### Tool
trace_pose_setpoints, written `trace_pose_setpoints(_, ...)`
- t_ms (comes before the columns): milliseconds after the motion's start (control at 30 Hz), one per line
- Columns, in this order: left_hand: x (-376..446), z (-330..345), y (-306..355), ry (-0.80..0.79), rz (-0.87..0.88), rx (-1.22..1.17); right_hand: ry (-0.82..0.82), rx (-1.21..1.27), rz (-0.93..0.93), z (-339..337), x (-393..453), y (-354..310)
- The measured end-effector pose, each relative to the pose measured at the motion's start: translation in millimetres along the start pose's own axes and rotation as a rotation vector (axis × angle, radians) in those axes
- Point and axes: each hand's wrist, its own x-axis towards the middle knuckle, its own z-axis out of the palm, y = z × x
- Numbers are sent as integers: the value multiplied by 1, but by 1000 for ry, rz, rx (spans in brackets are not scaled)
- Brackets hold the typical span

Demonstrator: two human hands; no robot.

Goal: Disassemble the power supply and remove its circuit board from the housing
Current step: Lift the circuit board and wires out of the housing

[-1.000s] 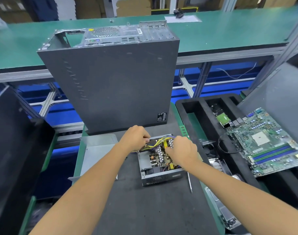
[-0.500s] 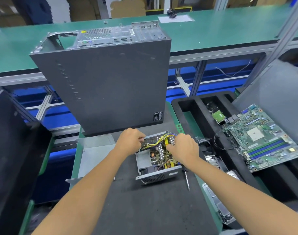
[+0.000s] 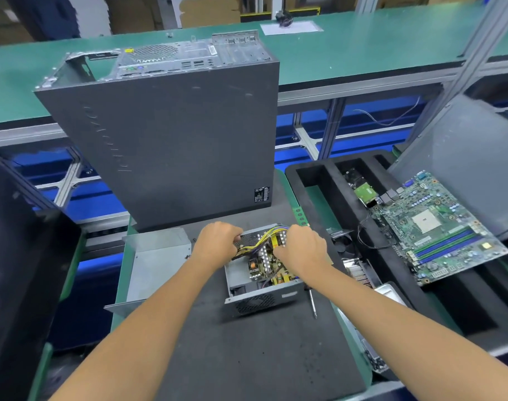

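A: Head view, item one. Power supply housing [image 3: 261, 296], lid off, sits on the dark mat [image 3: 247, 357] just in front of the upright computer case [image 3: 172, 146]. Circuit board [image 3: 265, 264] is inside it, not yet lifted out.

B: Hands?

A: Left hand [image 3: 216, 248], fingers curled at the far left edge of the housing, on the yellow and black cable bundle [image 3: 257, 246] as far as can be judged. Right hand [image 3: 300, 251], fingers curled down onto the board's right side; whether they pinch the board edge or a component, I cannot tell.

B: Other stock?

A: Loose metal cover [image 3: 157, 264] to the left of the housing. Screwdriver [image 3: 313, 303] lying just right of it. Motherboard [image 3: 437, 227] resting on the black foam tray [image 3: 328, 180], well apart to the right.

B: Handling note for this step?

A: Judgement only: gather the cables clear first, grip the board by its edges rather than the heatsinks, and raise it evenly. If it resists, a screw probably remains; the screwdriver is near.
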Motion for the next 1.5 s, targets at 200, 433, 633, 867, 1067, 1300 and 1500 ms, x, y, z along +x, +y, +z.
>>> trace_pose_setpoints(200,-2,1,-5,3,11,0,-47,97,83,3,10,7)
trace_pose_setpoints(433,-2,3,-1,-15,25,53,-186,291,-29,-4,17,27)
trace_pose_setpoints(633,-3,6,-2,9,-5,33,-202,455,126,-19,30,60)
trace_pose_setpoints(867,0,6,2,3,-21,1,-674,837,307,-1,32,59)
trace_pose_setpoints(1067,3,4,-1,-21,-32,-36,-707,902,372,2,37,51)
trace_pose_setpoints(1300,4,-2,-3,-82,49,-96,-542,818,395,9,33,46)
trace_pose_setpoints(1500,6,-2,-7,-245,51,-248,-499,885,364,10,27,49)
